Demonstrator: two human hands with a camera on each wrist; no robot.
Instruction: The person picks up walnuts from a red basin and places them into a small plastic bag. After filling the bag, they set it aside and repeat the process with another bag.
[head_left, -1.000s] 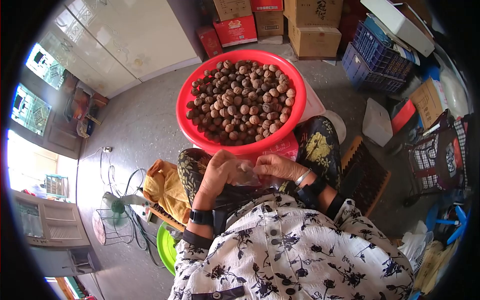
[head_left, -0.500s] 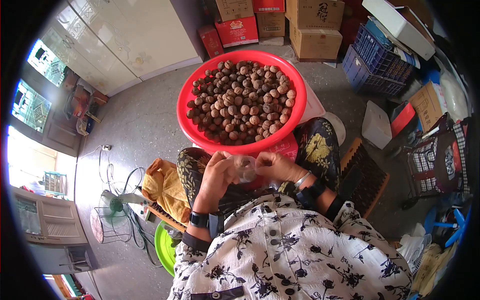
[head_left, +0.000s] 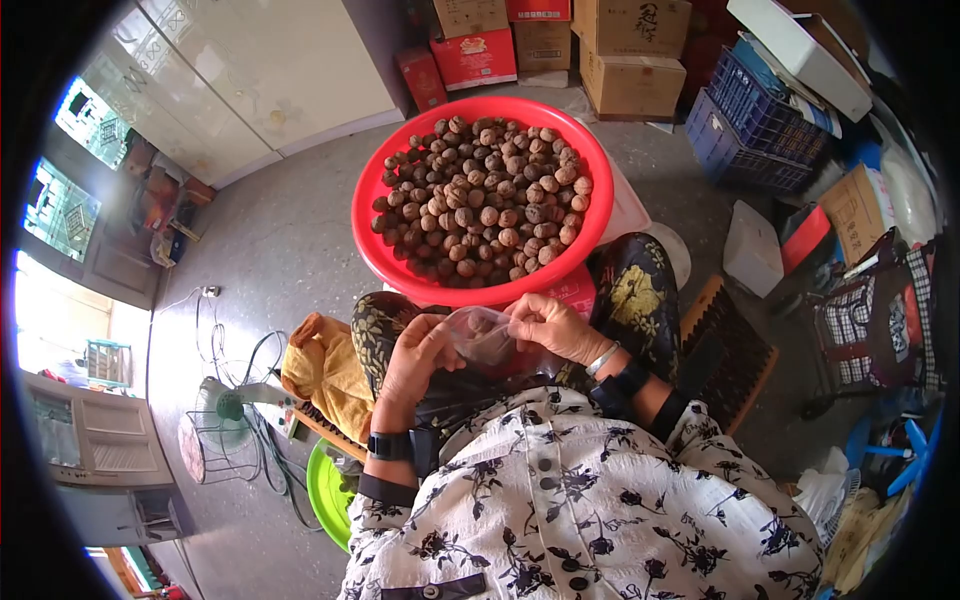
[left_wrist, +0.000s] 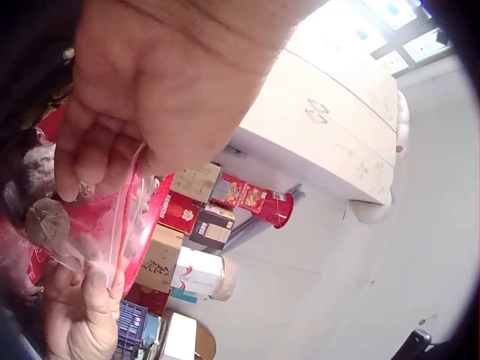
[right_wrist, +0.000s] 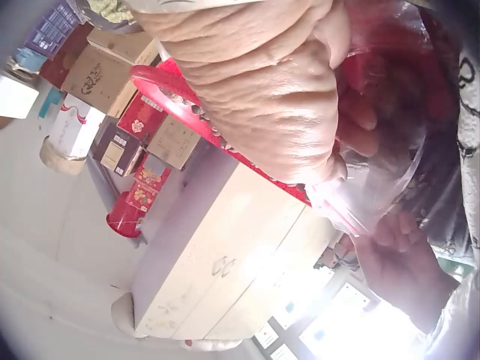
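Observation:
A clear plastic bag (head_left: 484,348) is stretched between both hands above the lap, its contents showing as brownish shapes. The left hand (head_left: 412,362) pinches one end of the bag's upper edge, and the right hand (head_left: 558,328) pinches the other. Seen from the left wrist, a walnut (left_wrist: 49,219) shows through the plastic, near the right hand's fingers. In the right wrist view, the bag's edge (right_wrist: 352,214) runs from the right hand towards the left hand (right_wrist: 397,259). Just beyond the hands stands a large red basin (head_left: 366,238) heaped with walnuts (head_left: 490,190).
Cardboard boxes (head_left: 635,85) and blue crates (head_left: 750,135) are stacked at the back. A yellow cloth (head_left: 325,375) lies left of the knee, above a green basin (head_left: 325,495). Further left are a fan (head_left: 225,405) and loose cables. A dark slatted wooden piece (head_left: 730,355) lies at right.
The hands have drawn slightly apart, the left one shifting left and a little down. The bag, bunched up earlier, is now spread wider between them. The basin of walnuts stays in place.

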